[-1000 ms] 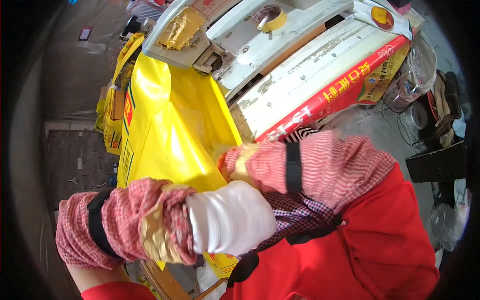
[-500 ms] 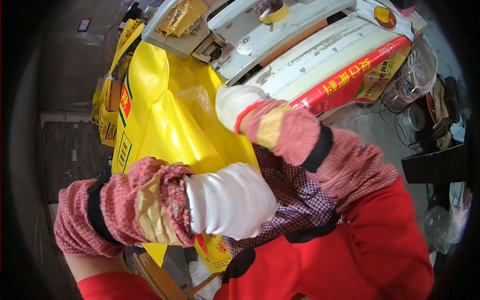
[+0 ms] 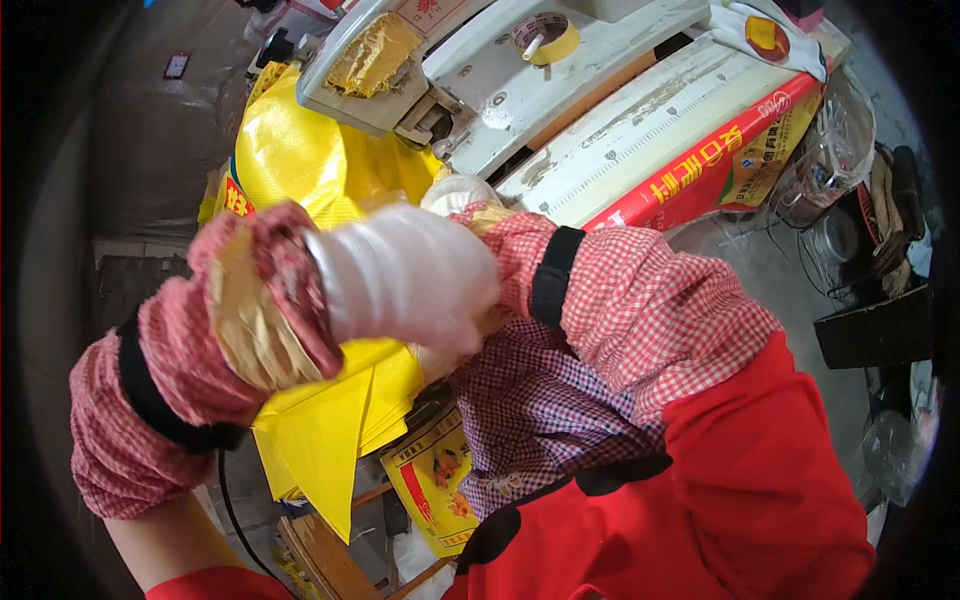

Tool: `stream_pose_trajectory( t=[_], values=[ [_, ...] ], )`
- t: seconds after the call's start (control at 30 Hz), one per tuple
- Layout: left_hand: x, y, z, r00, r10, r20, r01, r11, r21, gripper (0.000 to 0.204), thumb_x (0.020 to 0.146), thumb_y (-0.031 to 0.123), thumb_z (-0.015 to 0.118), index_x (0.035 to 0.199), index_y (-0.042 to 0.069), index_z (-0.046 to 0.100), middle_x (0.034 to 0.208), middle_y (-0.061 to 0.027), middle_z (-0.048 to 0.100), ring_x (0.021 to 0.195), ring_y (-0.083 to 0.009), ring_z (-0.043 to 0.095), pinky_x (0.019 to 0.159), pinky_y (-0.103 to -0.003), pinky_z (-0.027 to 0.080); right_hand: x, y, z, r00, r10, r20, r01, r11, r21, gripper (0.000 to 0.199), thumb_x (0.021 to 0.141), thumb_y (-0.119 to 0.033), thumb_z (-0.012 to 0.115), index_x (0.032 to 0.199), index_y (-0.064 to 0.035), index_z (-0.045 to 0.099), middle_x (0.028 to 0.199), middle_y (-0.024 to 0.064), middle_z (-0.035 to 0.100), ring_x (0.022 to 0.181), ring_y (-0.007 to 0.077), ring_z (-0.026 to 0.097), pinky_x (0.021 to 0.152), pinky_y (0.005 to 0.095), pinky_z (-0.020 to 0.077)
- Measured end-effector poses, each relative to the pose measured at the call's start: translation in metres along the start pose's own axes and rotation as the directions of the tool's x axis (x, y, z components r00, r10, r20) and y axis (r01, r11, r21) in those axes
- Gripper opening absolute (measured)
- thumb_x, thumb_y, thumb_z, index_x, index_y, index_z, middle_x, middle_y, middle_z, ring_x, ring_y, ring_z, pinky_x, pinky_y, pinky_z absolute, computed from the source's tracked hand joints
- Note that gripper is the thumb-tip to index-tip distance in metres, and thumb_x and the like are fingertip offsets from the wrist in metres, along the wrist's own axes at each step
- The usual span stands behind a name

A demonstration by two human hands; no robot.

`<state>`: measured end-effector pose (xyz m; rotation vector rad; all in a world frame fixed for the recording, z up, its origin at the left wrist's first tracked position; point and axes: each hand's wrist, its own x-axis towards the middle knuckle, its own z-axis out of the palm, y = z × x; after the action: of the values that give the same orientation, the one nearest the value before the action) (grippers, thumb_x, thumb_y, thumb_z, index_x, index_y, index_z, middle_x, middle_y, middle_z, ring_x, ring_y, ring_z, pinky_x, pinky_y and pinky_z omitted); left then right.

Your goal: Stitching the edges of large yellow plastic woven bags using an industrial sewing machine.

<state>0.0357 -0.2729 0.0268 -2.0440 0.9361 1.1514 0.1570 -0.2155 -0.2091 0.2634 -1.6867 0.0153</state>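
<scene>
My left hand (image 3: 400, 270), in a white glove with a red checked sleeve cover, is raised in front of me. Its fingers curl shut on the folded edge of a yellow bag (image 3: 330, 420). My right hand (image 3: 455, 190), also in a white glove, lies just behind the left one. It rests at the yellow bag's upper part (image 3: 290, 150), close under the head of a white sewing machine (image 3: 480, 70). Most of the right hand is hidden by the left glove, so its grip cannot be seen.
A yellow tape roll (image 3: 545, 35) sits on the machine's top. A long white board with a red printed strip (image 3: 690, 170) runs to the right. More printed yellow bags (image 3: 435, 480) hang below. Clear plastic containers (image 3: 830, 150) and dark items stand at the right.
My left hand has risen from the lower part of the bag up toward the machine. My right hand has come out from under my forearm and reached up to the machine.
</scene>
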Motion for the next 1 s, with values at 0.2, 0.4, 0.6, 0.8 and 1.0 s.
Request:
stream_pose_trajectory(
  t=[0.2,0.4,0.6,0.8,1.0],
  values=[
    [-0.048,-0.017,-0.012,0.992,-0.086,0.094,0.052,0.949,0.311,0.024,0.07,0.035,0.063,0.067,0.012,0.066,0.063,-0.0068,0.06,0.063,-0.026,0.059,0.061,-0.037,0.046,-0.023,0.016,-0.025,0.984,-0.083,0.155,0.065,0.991,0.117,0.021,0.074,-0.021,0.062,0.081,-0.0011,0.063,0.083,0.0166,0.063,0.077,0.0344,0.061,0.067,0.0464,0.0481],
    [-0.011,0.048,0.041,0.91,0.301,-0.285,-0.301,0.953,0.045,0.008,0.062,0.013,0.059,0.066,0.006,0.056,0.054,-0.0098,0.054,0.054,-0.0285,0.059,0.049,-0.036,0.048,-0.026,0.016,-0.013,0.997,0.003,-0.074,0.017,0.964,0.265,0.022,0.077,-0.021,0.059,0.076,0.0003,0.06,0.077,0.0173,0.061,0.069,0.0343,0.06,0.063,0.0464,0.0479],
    [0.003,0.028,0.03,0.902,0.232,-0.365,-0.221,0.973,0.071,0.012,0.067,0.015,0.058,0.076,0.007,0.056,0.061,-0.011,0.056,0.061,-0.03,0.06,0.053,-0.039,0.048,-0.024,0.008,0.009,0.887,0.19,-0.42,0.075,0.839,0.539,0.022,0.08,-0.022,0.056,0.083,-0.0007,0.059,0.079,0.0166,0.061,0.071,0.033,0.06,0.066,0.0448,0.0479],
    [-0.014,-0.017,0.013,0.872,0.242,-0.425,-0.302,0.95,-0.077,0.017,0.072,0.017,0.059,0.087,0.013,0.063,0.065,-0.0097,0.057,0.063,-0.0305,0.057,0.056,-0.038,0.046,-0.015,0.009,0.03,0.776,0.253,-0.578,0.222,0.749,0.625,0.024,0.084,-0.023,0.052,0.096,-0.003,0.058,0.087,0.0152,0.061,0.078,0.031,0.06,0.073,0.0423,0.048],
    [-0.087,-0.027,-0.018,0.97,0.033,-0.241,-0.032,0.999,0.011,0.017,0.06,0.014,0.064,0.077,0.014,0.062,0.062,-0.0045,0.054,0.057,-0.0245,0.056,0.051,-0.034,0.043,-0.016,-0.008,0.06,0.748,0.115,-0.653,0.179,0.913,0.366,0.035,0.084,-0.031,0.051,0.107,-0.0043,0.054,0.092,0.0167,0.06,0.077,0.0327,0.06,0.073,0.0468,0.0473]
  ],
)
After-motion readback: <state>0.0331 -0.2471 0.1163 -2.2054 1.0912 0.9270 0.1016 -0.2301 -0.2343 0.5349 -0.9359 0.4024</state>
